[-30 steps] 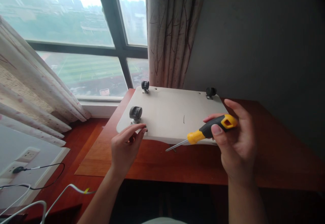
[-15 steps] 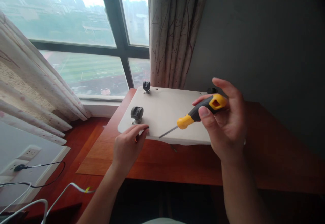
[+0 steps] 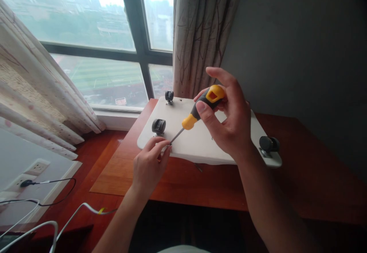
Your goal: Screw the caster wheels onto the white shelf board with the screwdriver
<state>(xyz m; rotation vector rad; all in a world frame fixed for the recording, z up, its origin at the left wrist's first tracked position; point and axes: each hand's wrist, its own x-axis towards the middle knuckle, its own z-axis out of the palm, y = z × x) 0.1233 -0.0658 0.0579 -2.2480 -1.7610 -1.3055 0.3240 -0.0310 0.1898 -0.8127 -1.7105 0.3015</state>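
Note:
My right hand [image 3: 226,119] grips a yellow and black screwdriver [image 3: 197,111] by its handle, index finger raised off it. The shaft slants down to the left, and its tip meets the fingertips of my left hand [image 3: 150,161]. That hand pinches a small dark piece, probably a screw [image 3: 169,144], at the near edge of a white board [image 3: 192,146]. Black caster wheels stand on the board: one beside my left hand [image 3: 158,126], one at the far left corner [image 3: 169,96], one at the near right corner [image 3: 268,144]. My right hand hides part of the board's far side.
The board lies on a reddish-brown wooden table [image 3: 120,176]. A small dark metal piece [image 3: 198,167] lies by the board's near edge. Behind are a window [image 3: 100,77] and a patterned curtain [image 3: 200,35]. White cables [image 3: 83,207] and a wall socket [image 3: 37,167] are at the lower left.
My right hand has moved left with the screwdriver, bringing its tip to the left fingertips. The near right caster has come into sight. My left hand keeps its pinch.

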